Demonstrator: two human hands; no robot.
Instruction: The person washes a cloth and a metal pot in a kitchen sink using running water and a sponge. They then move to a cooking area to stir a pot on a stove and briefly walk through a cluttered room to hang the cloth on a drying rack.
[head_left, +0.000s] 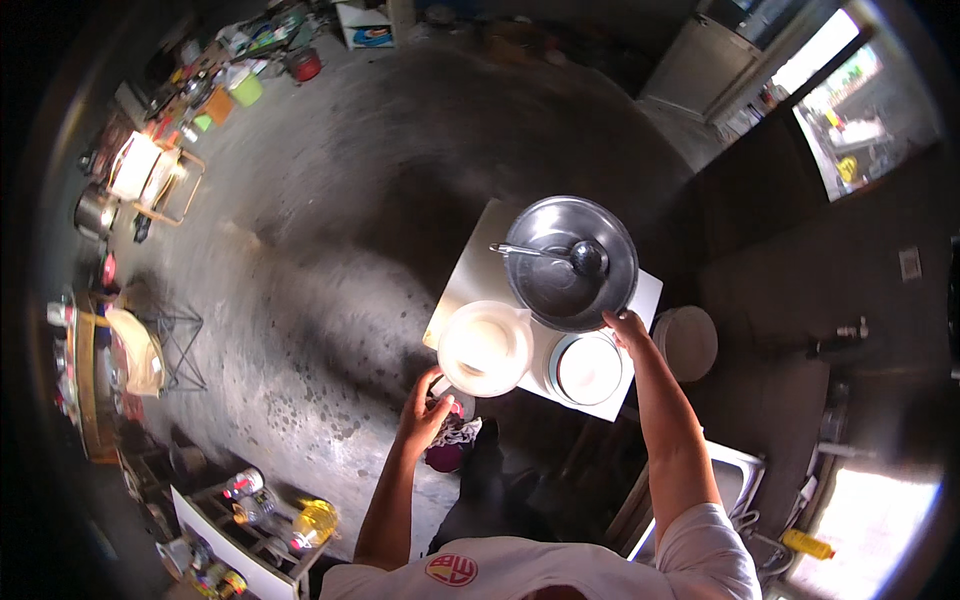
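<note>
My left hand (424, 420) is at the handle of a translucent plastic jug (486, 315), with fingers and thumb curled around it. Pale contents show inside the jug, overexposed by light. With my right hand (628, 330) I grip the near rim of a wide metal basin (540, 289). A ladle (589, 257) rests in the basin, its handle lying over the left rim. Below the basin, close to my right hand, is a round glass-rimmed container (589, 369) with a bright white inside. All of these are at a small white table (469, 277).
A white bucket (686, 343) stands right of the table. Below my left hand are a cloth (457, 431) and a dark red item. Bottles, including yellow oil (315, 523), stand on a low rack at lower left. A chair (154, 176) and clutter line the left wall.
</note>
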